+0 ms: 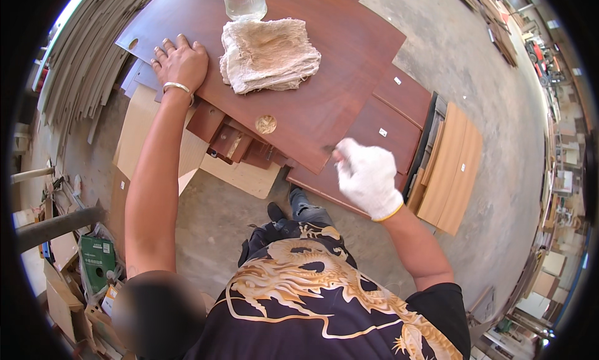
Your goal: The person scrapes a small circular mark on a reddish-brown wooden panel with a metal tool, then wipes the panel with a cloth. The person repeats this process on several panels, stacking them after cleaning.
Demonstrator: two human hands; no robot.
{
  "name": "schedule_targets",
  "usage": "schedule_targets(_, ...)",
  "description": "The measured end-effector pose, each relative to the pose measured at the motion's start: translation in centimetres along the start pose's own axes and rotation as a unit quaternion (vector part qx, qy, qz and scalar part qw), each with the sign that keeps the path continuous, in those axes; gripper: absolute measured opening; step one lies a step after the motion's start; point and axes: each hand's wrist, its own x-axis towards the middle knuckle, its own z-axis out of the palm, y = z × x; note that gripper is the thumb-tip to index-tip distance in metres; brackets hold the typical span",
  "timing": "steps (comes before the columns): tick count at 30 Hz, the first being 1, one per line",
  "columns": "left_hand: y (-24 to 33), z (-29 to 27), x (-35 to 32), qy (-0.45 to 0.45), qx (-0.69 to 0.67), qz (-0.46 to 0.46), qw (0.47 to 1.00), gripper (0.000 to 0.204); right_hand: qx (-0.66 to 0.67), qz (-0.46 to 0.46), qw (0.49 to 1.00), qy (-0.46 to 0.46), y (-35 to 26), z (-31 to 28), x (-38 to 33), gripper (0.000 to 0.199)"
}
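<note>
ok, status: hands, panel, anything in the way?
Left hand bare, spread flat on reddish-brown panel. Right hand gloved, curled by its near corner; grip unclear. Folded cloth and clear container occupy part of the top.

The head fisheye looks down on the reddish panel, seemingly from close, though edges bend.

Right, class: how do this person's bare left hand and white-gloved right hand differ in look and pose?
The bare left hand has a silver-coloured bangle at its wrist; the white-gloved right hand has a yellow cuff edge.
The left hand lies on the reddish-brown flat panel, fingers spread; the right hand is curled near the panel's corner, too blurred to tell whether it holds anything.
Both forearms are bare.
</note>
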Motion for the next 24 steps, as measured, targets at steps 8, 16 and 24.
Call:
schedule_targets(8, 0.0, 0.4, -0.3, 0.014, -0.014, -0.003, 1.000, 0.068, -0.018, -0.026, 0.999, -0.012, -0.7, 0.6, -0.8, 0.013)
schedule_targets(16, -0.1, 0.5, -0.3, 0.024, -0.025, 0.000, 0.999, 0.067, -0.041, 0.048, 0.997, 0.042, 3.3, 0.1, 2.1, 0.009)
schedule_targets(24, -0.3, 0.7, -0.2, 0.033, -0.027, 0.000, 0.999, 0.067, -0.022, 0.021, 0.999, 0.015, 1.8, -0.4, 1.4, 0.008)
